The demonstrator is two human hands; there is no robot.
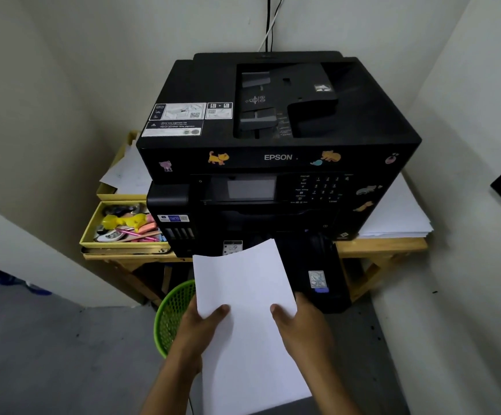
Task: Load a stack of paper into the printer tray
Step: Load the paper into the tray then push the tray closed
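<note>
A stack of white paper (247, 298) is held lengthwise in front of the black Epson printer (273, 145). My left hand (201, 333) grips its left edge with the thumb on top. My right hand (303, 327) grips its right edge the same way. The far end of the paper curves up slightly and sits over the pulled-out black printer tray (315, 265) at the printer's lower front. Most of the tray's left part is hidden behind the sheets.
The printer stands on a wooden table (393, 245) in a narrow wall corner. A yellow box of stationery (123, 224) sits left of it, loose white sheets (399, 214) to the right. A green mesh bin (173, 316) stands on the floor under my left hand.
</note>
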